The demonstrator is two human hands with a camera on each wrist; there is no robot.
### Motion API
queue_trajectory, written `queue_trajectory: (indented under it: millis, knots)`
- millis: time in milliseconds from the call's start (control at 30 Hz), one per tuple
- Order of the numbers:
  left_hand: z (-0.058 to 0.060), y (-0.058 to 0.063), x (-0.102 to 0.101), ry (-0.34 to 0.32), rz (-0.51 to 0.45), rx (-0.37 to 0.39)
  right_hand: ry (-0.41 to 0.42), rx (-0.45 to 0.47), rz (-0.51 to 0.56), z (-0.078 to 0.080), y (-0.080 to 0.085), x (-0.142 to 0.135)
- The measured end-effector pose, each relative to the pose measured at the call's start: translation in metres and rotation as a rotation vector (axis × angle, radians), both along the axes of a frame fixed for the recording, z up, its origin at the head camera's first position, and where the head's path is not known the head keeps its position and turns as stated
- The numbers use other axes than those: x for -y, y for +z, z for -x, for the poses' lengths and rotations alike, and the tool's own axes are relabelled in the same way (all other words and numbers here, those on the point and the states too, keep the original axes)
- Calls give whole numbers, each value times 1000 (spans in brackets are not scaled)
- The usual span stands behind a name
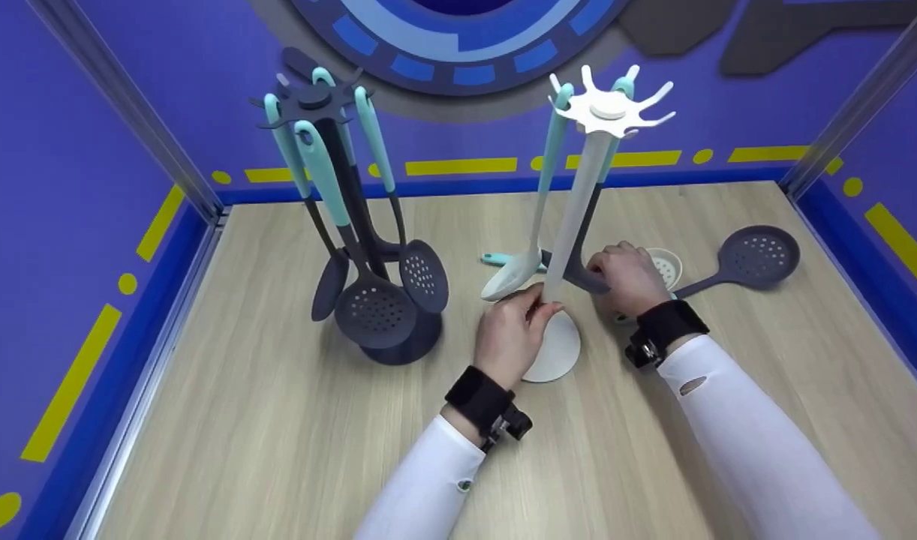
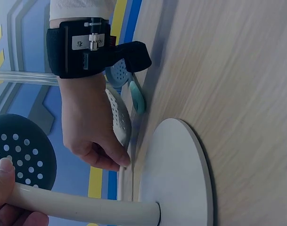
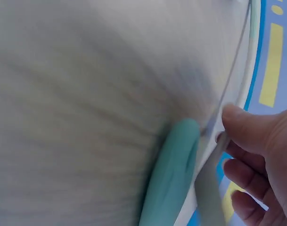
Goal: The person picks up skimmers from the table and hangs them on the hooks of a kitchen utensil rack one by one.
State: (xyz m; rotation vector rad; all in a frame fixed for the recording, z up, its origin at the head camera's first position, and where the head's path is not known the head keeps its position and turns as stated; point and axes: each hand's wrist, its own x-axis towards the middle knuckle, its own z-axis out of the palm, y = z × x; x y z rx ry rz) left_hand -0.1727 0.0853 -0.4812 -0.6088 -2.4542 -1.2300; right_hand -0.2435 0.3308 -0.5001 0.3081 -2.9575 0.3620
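Note:
In the head view my left hand (image 1: 507,334) grips the pole of the white utensil stand (image 1: 554,349) low down, just above its round base. My right hand (image 1: 627,277) is right of the pole, low over the table. Its thumb and finger pinch the thin pale shaft (image 3: 210,193) of a cream skimmer (image 1: 667,264), whose holed head lies beyond the hand. From the stand hang a white spoon (image 1: 512,276) and a dark skimmer (image 2: 23,153), both on teal handles. A teal handle (image 3: 174,174) lies on the table beside my right hand.
Further right another dark skimmer (image 1: 759,257) lies flat on the table. On the left stands a dark utensil stand (image 1: 410,349) hung with several dark teal-handled utensils. A teal handle end (image 1: 496,259) lies behind the white stand. Blue panels (image 1: 466,135) enclose the table's back and sides.

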Motion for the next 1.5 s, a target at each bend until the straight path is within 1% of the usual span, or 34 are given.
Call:
queue_trajectory:
  millis: [167,267,400,500,667,867,1000,1100,1300,1500]
  knots:
    - [0,-1,1,3,-10,7,-109,-3,176,-5,10,-7]
    - [0,-1,1,-3,-14,4,-168,-3,292,-14,20,-10]
    - [0,-1,1,-12,-18,-7,-261,-20,424,-29,36,-10]
    - [-1,0,0,-13,-22,-8,-318,-57,493,-42,49,-10]
    - [-1,0,0,-15,-28,6,-379,-127,559,-65,71,-7]
    - [-1,0,0,-21,-24,2,-406,-262,635,-94,90,1]
    - [0,-1,1,-12,-19,-7,-405,-334,684,-106,97,6]
    - [0,-1,0,-8,-18,-7,-393,-359,712,-114,102,8]
    - [-1,-1,0,-25,-14,8,-383,-396,776,-129,111,7]
    - [-2,1,1,-17,-28,21,-368,-424,797,-142,125,10]
